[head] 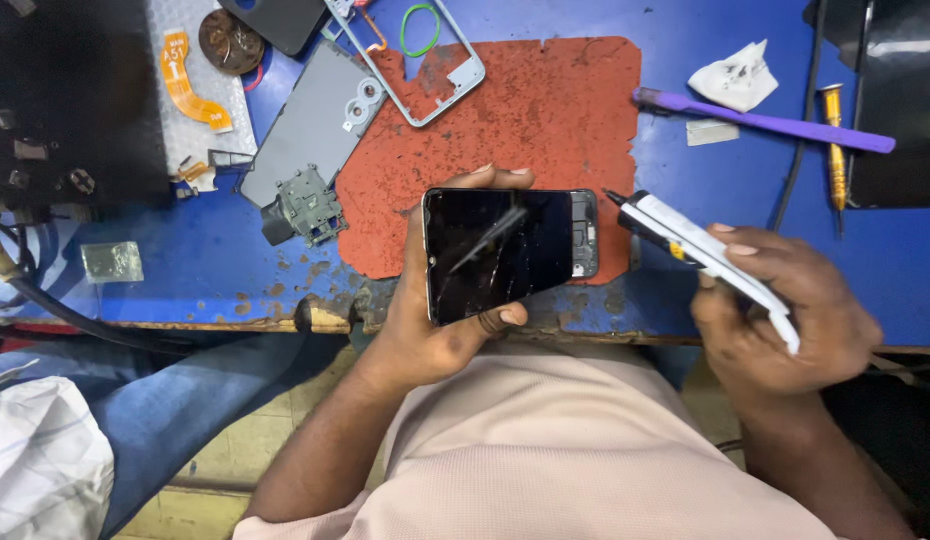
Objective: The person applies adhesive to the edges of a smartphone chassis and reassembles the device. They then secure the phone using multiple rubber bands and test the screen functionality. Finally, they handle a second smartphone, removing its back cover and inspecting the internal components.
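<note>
Left hand: closed around a smartphone, thumb along its near long edge, fingertips curled over the far edge; cracked dark screen faces up, the end toward the right hand showing exposed inner parts

Right hand: wrapped around a white electric screwdriver with black tip, tip pointing at the phone's open end, just beside it, not visibly touching

Under and beyond the left hand: red worn mat on a blue table; the phone is held above the mat's near edge

Beyond the left hand, further out: grey phone back cover with camera holes, a small dark metal bracket at its near end, a grey phone mid-frame lying partly on the mat, a green rubber ring inside it

Far left of the left hand: orange flex cable on a textured grey sheet

Beyond the right hand: purple pry tool, crumpled white tissue, yellow-handled screwdriver, black cable
</note>
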